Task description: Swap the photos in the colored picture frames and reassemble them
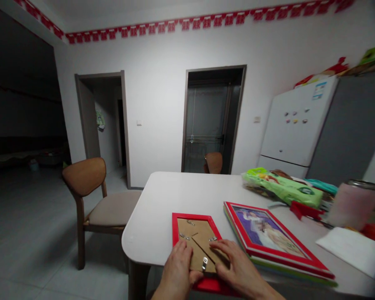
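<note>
A red picture frame lies face down at the table's near edge, its brown backing board (196,241) showing with small metal clips around it and a slanted slit for the stand. My left hand (178,264) holds the left side of the frame, fingers curled on its edge and thumb low by the bottom. On the opposite side my right hand (237,266) grips the frame, its index finger near the right-hand clip and its thumb on the board. A metal hanger (204,263) sits between the two hands. To the right lies a stack of frames, topped by a red framed photo (265,229).
The white table (156,196) also bears a green wipes pack (287,189), a pinkish jar (353,204), a white sheet (354,250) and a red tool-like object (304,210). A wooden chair (84,179) stands left. Behind are doorways and a white fridge (296,125).
</note>
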`<state>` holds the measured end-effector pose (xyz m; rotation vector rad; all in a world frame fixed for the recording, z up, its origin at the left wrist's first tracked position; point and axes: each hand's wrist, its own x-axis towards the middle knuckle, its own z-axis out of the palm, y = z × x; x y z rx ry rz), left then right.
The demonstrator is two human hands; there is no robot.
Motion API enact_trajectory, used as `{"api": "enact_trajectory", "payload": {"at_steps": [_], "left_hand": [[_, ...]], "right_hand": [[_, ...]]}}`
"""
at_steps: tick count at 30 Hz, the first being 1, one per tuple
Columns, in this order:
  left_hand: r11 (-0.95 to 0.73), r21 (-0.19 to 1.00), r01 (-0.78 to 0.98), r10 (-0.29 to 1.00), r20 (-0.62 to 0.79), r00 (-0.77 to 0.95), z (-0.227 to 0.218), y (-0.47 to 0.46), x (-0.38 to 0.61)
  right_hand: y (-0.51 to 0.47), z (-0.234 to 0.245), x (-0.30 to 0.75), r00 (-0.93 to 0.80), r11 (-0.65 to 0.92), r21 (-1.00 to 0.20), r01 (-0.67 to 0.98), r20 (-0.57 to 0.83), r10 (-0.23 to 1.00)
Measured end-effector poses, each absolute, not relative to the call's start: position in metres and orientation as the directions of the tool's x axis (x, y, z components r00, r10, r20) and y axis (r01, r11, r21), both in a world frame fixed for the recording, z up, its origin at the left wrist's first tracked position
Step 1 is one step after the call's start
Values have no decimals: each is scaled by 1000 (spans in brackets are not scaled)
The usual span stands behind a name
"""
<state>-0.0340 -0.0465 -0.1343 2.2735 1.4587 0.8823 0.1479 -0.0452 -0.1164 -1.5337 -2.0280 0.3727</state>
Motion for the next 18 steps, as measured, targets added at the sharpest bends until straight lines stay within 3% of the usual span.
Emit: {"api": "enact_trajectory", "payload": {"at_steps": [10, 18], "left_hand": [[-383, 432, 817, 924, 159, 349, -113, -53, -37], [-482, 445, 755, 875, 210, 436, -132, -61, -43]], "right_hand": [[-41, -132, 142, -238, 355, -388, 851, 317, 918], [-12, -128, 147, -182, 267, -237, 934, 326, 928]]}}
